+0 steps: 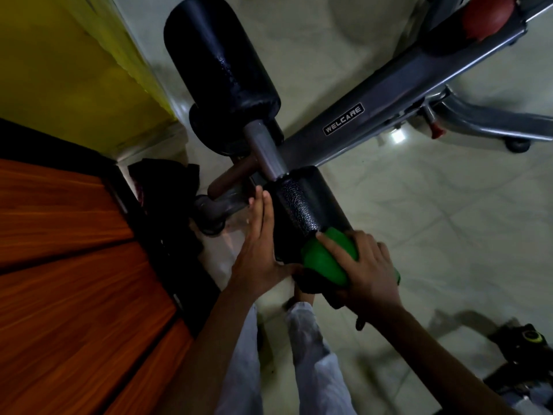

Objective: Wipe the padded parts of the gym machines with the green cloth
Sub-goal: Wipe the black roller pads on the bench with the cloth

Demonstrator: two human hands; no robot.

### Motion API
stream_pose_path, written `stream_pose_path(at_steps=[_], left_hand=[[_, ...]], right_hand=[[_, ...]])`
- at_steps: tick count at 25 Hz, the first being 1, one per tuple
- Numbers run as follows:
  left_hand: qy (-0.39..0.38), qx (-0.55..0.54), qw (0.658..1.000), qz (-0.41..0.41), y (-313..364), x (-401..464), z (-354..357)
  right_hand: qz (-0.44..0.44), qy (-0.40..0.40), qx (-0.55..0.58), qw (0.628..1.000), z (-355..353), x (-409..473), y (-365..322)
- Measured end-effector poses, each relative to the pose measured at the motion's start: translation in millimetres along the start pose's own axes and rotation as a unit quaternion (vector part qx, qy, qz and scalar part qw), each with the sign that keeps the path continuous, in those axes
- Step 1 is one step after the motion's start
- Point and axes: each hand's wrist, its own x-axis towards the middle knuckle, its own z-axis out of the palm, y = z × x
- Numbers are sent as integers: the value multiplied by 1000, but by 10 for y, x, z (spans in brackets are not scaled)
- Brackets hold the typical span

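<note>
A black padded roller (302,202) sticks out toward me from the grey machine bar (389,100). My right hand (368,271) grips the green cloth (326,259), wrapped over the near end of that roller. My left hand (257,244) lies flat with straight fingers against the roller's left side. A second black padded roller (221,58) extends away on the far side of the grey axle (264,151). A red pad (484,16) shows at the top right on the same machine.
An orange wooden door (59,265) and a yellow wall (59,70) stand close on the left. A dark cloth bundle (167,187) lies on the floor by the machine's foot. A black and yellow object (529,336) sits at the lower right on pale floor tiles (419,220).
</note>
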Motion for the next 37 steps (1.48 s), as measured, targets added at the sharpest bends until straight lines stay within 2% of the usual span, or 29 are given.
stream_pose_path(at_steps=[2,5,9,12,16,19,22,30,33,37], left_hand=[[3,-14,1000,0,-28,-1,14],[-2,-9,1000,-6,-46,16,15],[-16,5,1000,-7,-19,8,-8],[-18,7,1000,-15,-101,-21,-44],[10,-6,1000,11,-77,-45,-37],[22,25,999,10,96,22,54],[4,56,998,-9,149,50,95],[11,43,999,1,109,50,66],[6,39,999,1,54,29,57],[-4,41,999,-18,35,24,68]], right_hand=[[-8,22,-12,1000,43,365,-68],[27,29,-1,999,105,1108,-206],[141,-7,167,976,35,1768,-105],[179,70,258,947,-139,1755,110],[110,71,213,968,-276,1408,165],[65,5,131,989,-82,1393,15],[69,-29,78,994,40,1329,-75],[125,-67,133,981,-116,-232,108],[104,-35,123,986,-91,34,77],[97,-3,103,990,49,1093,-34]])
